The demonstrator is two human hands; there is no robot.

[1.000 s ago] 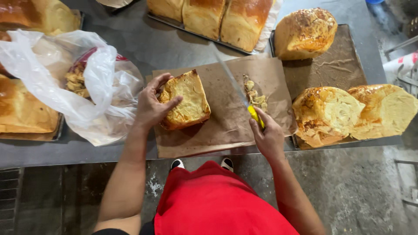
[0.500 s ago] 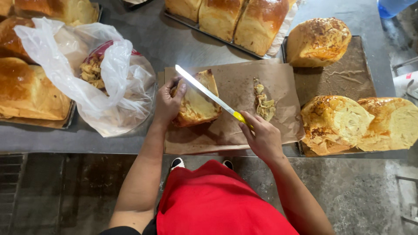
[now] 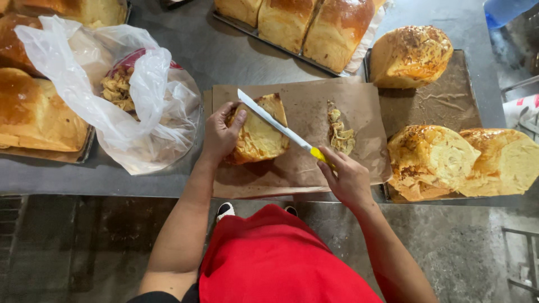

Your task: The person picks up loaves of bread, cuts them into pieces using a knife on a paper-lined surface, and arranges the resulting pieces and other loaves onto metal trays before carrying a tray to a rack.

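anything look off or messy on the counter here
Only a small pile of filling scraps lying loose on the brown paper, beside the cut bread under the knife. Otherwise nothing stands out.

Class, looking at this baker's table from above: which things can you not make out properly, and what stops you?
Head view:
- Bowl contents: veiled by the plastic bag.
- Knife handle: mostly inside the right hand.
- Bread piece: left end under the left hand.
- Top loaves: cut off by the frame edge.
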